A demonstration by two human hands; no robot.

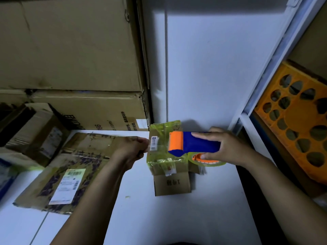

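A small cardboard box (172,184) stands on the white table (159,218), its upper part wrapped in yellowish clear tape. My right hand (228,147) grips a blue and orange tape dispenser (191,144) holding a roll of clear tape (207,160), and the dispenser's orange roller lies over the box top. My left hand (131,149) pinches the free end of a clear tape strip (157,147) stretched from the dispenser across the box towards the left.
A flattened carton with a shipping label (60,172) lies on the table at the left. Large cardboard boxes (70,50) are stacked behind it. An orange perforated crate (297,121) sits in a white shelf frame (265,71) at the right.
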